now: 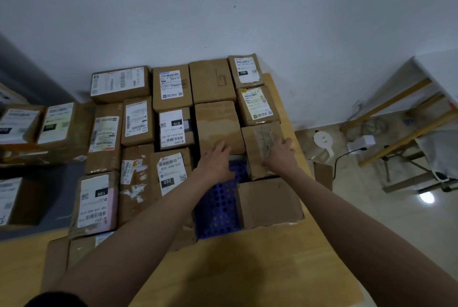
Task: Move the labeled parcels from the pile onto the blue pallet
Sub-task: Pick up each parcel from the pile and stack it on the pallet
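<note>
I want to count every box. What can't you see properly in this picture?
- Blue pallet: mostly covered by parcels in the head view.
- Left-side pile: cut off by the picture's edge.
- Left hand, right hand: fingertips blurred against the boxes.
- Small label print: too tiny.

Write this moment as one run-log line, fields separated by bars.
left hand: flat on plain box | right hand: flat on taped box | blue pallet: one gap bare | boxes: packed in rows
</note>
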A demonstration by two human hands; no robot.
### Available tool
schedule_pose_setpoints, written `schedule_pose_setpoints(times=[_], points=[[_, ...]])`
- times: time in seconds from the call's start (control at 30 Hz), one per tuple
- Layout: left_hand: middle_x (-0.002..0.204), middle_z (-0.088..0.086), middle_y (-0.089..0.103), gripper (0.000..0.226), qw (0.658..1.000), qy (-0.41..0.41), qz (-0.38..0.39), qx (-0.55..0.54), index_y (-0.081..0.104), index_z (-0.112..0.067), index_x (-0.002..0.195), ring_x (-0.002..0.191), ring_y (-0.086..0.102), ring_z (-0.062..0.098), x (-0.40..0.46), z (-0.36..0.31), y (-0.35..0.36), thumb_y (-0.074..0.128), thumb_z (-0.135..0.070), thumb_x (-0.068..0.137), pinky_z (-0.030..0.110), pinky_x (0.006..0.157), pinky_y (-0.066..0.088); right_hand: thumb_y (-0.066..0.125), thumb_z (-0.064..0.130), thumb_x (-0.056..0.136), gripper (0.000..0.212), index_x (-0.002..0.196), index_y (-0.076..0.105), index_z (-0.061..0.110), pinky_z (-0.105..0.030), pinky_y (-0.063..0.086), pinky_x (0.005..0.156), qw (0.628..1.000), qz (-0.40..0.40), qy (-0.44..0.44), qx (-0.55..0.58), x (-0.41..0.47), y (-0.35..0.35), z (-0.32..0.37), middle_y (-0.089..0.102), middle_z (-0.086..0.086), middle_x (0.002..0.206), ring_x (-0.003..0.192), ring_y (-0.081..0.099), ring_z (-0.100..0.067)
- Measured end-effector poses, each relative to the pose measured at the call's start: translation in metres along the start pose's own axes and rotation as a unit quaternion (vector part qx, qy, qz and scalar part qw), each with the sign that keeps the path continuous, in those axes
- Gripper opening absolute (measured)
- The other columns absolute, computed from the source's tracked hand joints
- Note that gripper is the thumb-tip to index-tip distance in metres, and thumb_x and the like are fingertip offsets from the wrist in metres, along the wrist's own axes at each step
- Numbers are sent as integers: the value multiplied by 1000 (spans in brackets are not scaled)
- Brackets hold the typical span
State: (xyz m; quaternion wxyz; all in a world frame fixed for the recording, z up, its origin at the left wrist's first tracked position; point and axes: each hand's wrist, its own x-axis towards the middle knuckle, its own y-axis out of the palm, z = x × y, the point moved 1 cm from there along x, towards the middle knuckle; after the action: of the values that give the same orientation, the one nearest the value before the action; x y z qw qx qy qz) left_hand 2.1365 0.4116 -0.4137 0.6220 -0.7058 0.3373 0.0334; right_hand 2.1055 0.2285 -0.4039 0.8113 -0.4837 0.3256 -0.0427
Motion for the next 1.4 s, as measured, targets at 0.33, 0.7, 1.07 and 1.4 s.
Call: schedule_pose_setpoints(times=[0.33,0.7,1.07,1.4], points=[[159,7,15,85,1000,-1,4,-10,28,-14,151,139,31,30,-2,4,-9,69,-45,83,42,109,34,70,25,84,72,140,28,9,-53,40,102,996,-16,-23,-86,-5,-2,8,29,-16,138,127,36,-40],[135,6,44,64,996,-82,-16,-32,47,-18,137,113,52,26,-78,70,-49,71,-33,80,42,86,53,67,35,86,50,128,53,13,-39,48,85,958,66,-232,-153,-66,9,120,54,-11,127,113,56,-31],[132,4,53,55,968,-240,-44,-59,52,-14,133,116,55,24,-242,235,-33,68,-39,87,38,93,49,60,29,93,40,128,53,11,-41,54,87,882,147,-384,-232,-166,103,262,59,-9,124,105,60,-26],[127,8,51,58,947,-303,-40,-98,50,-13,130,111,54,26,-320,386,-1,68,-41,82,40,89,50,57,21,92,19,77,52,12,-34,42,59,870,207,-400,-202,-219,207,376,48,-7,76,66,48,-20]])
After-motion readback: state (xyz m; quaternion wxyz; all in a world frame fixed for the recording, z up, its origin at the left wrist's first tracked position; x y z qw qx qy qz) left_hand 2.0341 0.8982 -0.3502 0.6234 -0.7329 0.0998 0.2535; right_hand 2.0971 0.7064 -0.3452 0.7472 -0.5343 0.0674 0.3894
